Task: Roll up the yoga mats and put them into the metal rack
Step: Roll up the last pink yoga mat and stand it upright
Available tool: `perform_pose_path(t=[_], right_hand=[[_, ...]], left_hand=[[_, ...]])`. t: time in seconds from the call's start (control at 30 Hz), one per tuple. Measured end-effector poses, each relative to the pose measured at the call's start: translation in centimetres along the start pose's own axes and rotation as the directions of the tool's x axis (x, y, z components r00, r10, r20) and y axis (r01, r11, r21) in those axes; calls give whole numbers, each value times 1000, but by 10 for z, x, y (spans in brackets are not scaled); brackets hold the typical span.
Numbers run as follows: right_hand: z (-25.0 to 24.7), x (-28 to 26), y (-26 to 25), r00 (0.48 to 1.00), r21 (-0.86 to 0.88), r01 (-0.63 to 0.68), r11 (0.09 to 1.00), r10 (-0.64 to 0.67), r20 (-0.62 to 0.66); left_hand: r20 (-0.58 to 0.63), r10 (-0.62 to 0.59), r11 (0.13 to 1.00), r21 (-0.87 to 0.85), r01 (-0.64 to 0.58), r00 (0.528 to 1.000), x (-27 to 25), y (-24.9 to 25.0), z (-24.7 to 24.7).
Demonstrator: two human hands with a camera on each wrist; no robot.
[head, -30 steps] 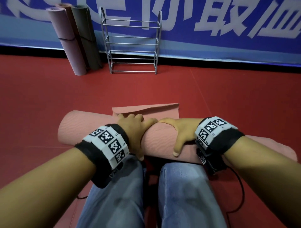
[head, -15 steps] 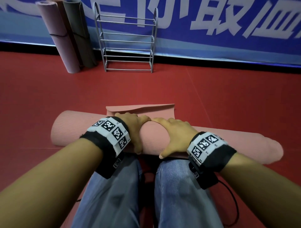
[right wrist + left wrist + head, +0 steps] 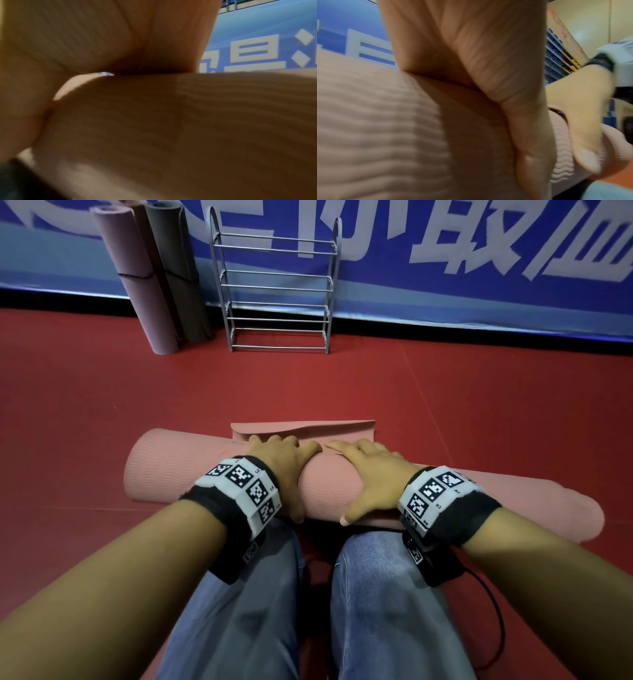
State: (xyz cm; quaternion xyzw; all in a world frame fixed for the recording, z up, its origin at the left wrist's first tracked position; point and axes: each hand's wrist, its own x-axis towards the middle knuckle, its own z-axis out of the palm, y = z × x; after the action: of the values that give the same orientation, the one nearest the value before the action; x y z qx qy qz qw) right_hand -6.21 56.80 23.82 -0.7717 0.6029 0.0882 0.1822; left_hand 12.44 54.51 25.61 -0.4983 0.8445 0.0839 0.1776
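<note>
Pink yoga mat (image 3: pixel 178 467) lies rolled near the knees. Left hand (image 3: pixel 284 463) and right hand (image 3: pixel 373 477) both grip it. Far banner (image 3: pixel 445 241) letters are too cut off to read.

Well beyond the fingers (image 3: pixel 356 445), a blue banner (image 3: pixel 479 299) along the wall carries large white Chinese characters. They are cut off at the top; one looks like "敢", and its neighbours cannot be read. Behind the fingers, the left wrist band (image 3: pixel 239 487) and right wrist band (image 3: pixel 435 494) bear square black-and-white code markers; the tiny print beside them is too small to read.
</note>
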Motion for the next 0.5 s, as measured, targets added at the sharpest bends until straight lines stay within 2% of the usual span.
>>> perform_pose_path(t=[0.1, 0.2, 0.37, 0.5], right_hand=[[4, 1, -6, 999, -54, 18, 998, -19, -26], [5, 6, -5, 1000, -18, 12, 1000, -13, -28], [2, 11, -2, 1000, 34, 2, 999, -2, -7], [-3, 16, -4, 997, 4, 3, 1000, -3, 77]], left_hand=[[43, 7, 995, -100, -2, 999, 8, -8, -4], [60, -5, 988, -154, 14, 998, 12, -9, -6], [-14, -21, 1000, 22, 21, 1000, 3, 3, 11], [-10, -35, 998, 44, 36, 999, 7, 3, 13]])
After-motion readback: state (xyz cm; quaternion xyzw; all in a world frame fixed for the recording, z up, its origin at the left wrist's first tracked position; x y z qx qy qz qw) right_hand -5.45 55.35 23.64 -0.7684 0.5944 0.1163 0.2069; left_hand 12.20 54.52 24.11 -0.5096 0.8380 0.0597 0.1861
